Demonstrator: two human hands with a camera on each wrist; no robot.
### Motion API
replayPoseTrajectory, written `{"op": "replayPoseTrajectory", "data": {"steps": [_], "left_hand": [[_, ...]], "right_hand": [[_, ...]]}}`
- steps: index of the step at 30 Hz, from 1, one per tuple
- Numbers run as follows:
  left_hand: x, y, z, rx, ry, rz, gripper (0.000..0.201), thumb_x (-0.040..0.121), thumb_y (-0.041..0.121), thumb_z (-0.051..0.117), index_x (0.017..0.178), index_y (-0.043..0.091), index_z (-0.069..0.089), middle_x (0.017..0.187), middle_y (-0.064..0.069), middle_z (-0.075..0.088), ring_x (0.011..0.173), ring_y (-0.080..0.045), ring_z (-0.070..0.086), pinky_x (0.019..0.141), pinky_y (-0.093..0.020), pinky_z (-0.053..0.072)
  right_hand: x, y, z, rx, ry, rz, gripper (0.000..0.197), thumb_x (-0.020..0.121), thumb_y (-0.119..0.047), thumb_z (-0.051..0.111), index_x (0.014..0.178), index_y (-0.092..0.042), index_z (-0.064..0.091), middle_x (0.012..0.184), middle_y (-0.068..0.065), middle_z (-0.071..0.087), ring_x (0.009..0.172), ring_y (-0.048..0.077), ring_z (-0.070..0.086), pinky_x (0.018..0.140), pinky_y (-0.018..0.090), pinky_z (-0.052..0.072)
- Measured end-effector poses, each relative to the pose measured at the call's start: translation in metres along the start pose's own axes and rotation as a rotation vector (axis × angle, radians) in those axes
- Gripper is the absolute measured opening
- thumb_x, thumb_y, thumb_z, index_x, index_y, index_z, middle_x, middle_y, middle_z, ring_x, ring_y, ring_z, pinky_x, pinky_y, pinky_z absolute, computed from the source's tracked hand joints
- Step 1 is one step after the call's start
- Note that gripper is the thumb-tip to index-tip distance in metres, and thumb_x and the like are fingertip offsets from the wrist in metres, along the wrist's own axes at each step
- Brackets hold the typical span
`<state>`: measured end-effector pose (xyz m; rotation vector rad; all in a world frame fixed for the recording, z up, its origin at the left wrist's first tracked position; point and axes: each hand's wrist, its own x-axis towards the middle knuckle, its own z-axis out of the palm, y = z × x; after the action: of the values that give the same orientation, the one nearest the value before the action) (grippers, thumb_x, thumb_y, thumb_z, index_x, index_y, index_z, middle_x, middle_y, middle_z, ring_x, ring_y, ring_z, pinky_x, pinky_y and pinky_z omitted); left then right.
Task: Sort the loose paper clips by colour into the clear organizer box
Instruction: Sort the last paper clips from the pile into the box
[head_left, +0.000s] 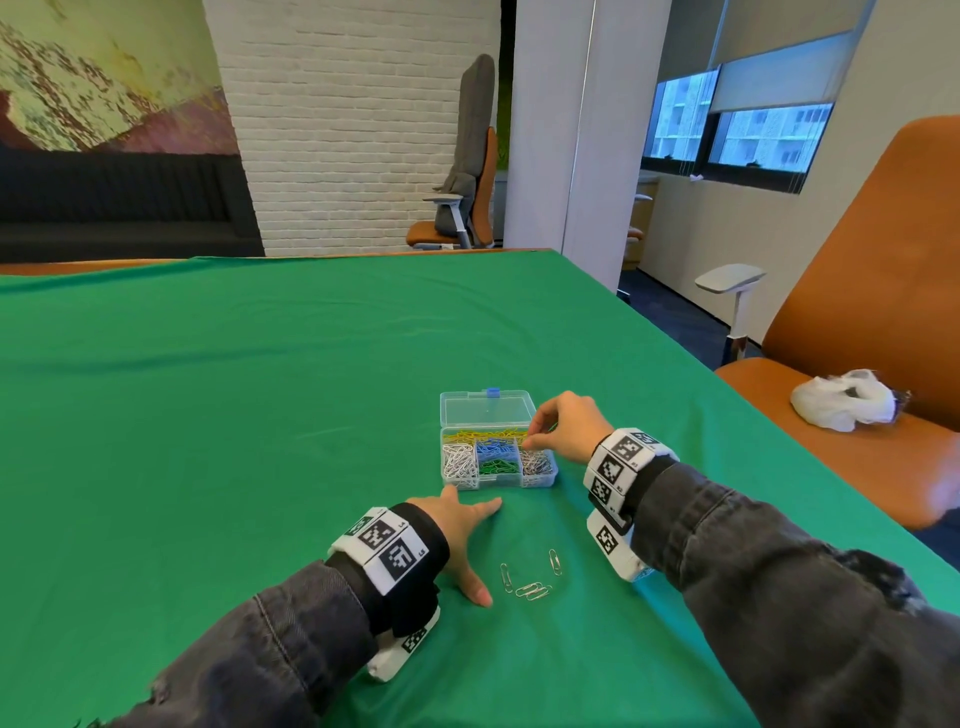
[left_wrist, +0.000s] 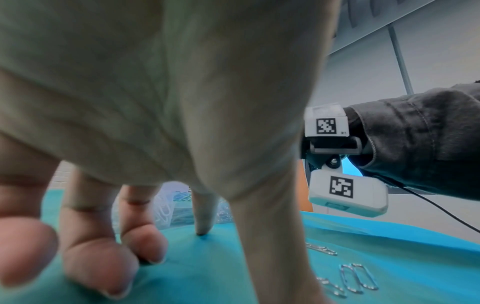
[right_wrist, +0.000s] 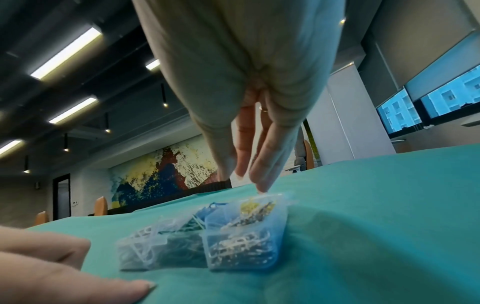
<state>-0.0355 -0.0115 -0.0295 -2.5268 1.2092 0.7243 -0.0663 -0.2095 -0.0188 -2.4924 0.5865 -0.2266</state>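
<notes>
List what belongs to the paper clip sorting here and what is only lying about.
Belongs to the job:
- clear organizer box, lid open
- loose silver paper clips on the green cloth
- right hand over the box
- left hand on the cloth

Lying about:
- white crumpled bag on the orange chair

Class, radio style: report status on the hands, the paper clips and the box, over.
Left hand flat on cloth, open. Right hand over box, fingers together; a clip in them, can't tell. Four silver clips loose on cloth. Nothing in the way.
</notes>
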Motion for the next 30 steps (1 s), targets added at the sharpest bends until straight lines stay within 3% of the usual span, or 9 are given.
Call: {"op": "replayPoseTrajectory", "data": {"steps": [3,6,8,11,15,19,23,27,30], "left_hand": [[0.0,0.0,0.0,-0.002,-0.002,0.003,0.117,0.068,0.06,0.076,0.151,0.045,-0.005,0.16,-0.017,-0.004,0.136,-0.034,0.04,0.107,-0.044,0.041],[0.0,0.0,0.001,-0.005,0.0,0.003,0.117,0.068,0.06,0.076,0.151,0.044,-0.004,0.16,-0.017,-0.001,0.136,-0.034,0.04,0.107,-0.044,0.041],[0.001,0.0,0.001,-0.007,0.009,-0.001,0.117,0.067,0.06,0.077,0.151,0.044,-0.002,0.159,-0.017,0.005,0.134,-0.034,0.042,0.106,-0.044,0.042],[0.001,0.001,0.002,-0.008,0.018,-0.003,0.117,0.067,0.059,0.078,0.152,0.044,-0.001,0.157,-0.016,0.013,0.132,-0.034,0.043,0.104,-0.043,0.043],[0.0,0.002,0.001,0.0,0.018,-0.006,0.117,0.067,0.06,0.077,0.151,0.044,-0.002,0.158,-0.017,0.01,0.133,-0.035,0.043,0.104,-0.043,0.043],[0.0,0.002,0.001,0.004,0.014,-0.005,0.116,0.067,0.061,0.076,0.151,0.044,-0.002,0.158,-0.017,0.008,0.133,-0.035,0.042,0.103,-0.044,0.043],[0.0,0.001,0.001,0.003,0.011,-0.005,0.116,0.067,0.061,0.076,0.151,0.044,-0.002,0.157,-0.017,0.01,0.133,-0.035,0.043,0.102,-0.044,0.044],[0.002,0.002,0.0,0.001,0.011,-0.003,0.116,0.067,0.06,0.076,0.151,0.044,-0.002,0.158,-0.017,0.01,0.133,-0.035,0.042,0.101,-0.043,0.044],[0.003,0.002,0.001,0.001,0.006,-0.005,0.116,0.068,0.06,0.076,0.151,0.044,-0.003,0.159,-0.017,0.006,0.133,-0.035,0.042,0.102,-0.043,0.044]], "right_hand": [[-0.013,-0.002,-0.009,0.003,0.03,-0.035,0.014,0.08,-0.021,0.077,0.083,-0.008,0.073,0.076,0.0,0.069,0.07,0.008,0.061,0.07,0.02,0.045],[-0.04,-0.001,-0.013,0.022,-0.012,-0.071,0.01,0.083,-0.017,0.073,0.076,-0.011,0.069,0.058,-0.006,0.066,0.053,-0.001,0.061,0.063,0.016,0.046],[-0.062,0.004,-0.008,-0.01,-0.206,-0.058,0.013,0.082,-0.018,0.074,0.08,-0.008,0.066,0.056,-0.005,0.066,0.048,0.002,0.063,0.06,0.016,0.049],[-0.088,0.013,0.007,-0.055,-0.476,0.024,0.028,0.079,-0.02,0.079,0.094,-0.009,0.058,0.073,0.005,0.07,0.049,0.011,0.064,0.053,0.019,0.051],[-0.099,0.02,0.017,-0.057,-0.442,-0.055,0.022,0.08,-0.01,0.076,0.08,-0.016,0.055,0.072,-0.001,0.062,0.043,0.008,0.059,0.045,0.017,0.046],[-0.101,0.017,0.014,-0.096,-0.467,-0.116,0.025,0.083,-0.008,0.072,0.069,-0.021,0.056,0.062,-0.007,0.059,0.045,0.004,0.054,0.05,0.017,0.048],[-0.101,0.018,0.013,-0.112,-0.419,-0.173,0.023,0.077,-0.009,0.077,0.076,-0.021,0.057,0.069,-0.006,0.061,0.059,0.012,0.058,0.061,0.024,0.051],[-0.101,0.026,0.012,-0.106,-0.446,-0.13,0.026,0.075,-0.009,0.079,0.078,-0.02,0.056,0.072,0.001,0.069,0.053,0.007,0.058,0.055,0.018,0.048],[-0.102,0.028,0.013,-0.125,-0.464,-0.142,0.02,0.077,-0.008,0.076,0.073,-0.022,0.062,0.065,-0.007,0.065,0.056,0.003,0.058,0.058,0.013,0.046]]}}
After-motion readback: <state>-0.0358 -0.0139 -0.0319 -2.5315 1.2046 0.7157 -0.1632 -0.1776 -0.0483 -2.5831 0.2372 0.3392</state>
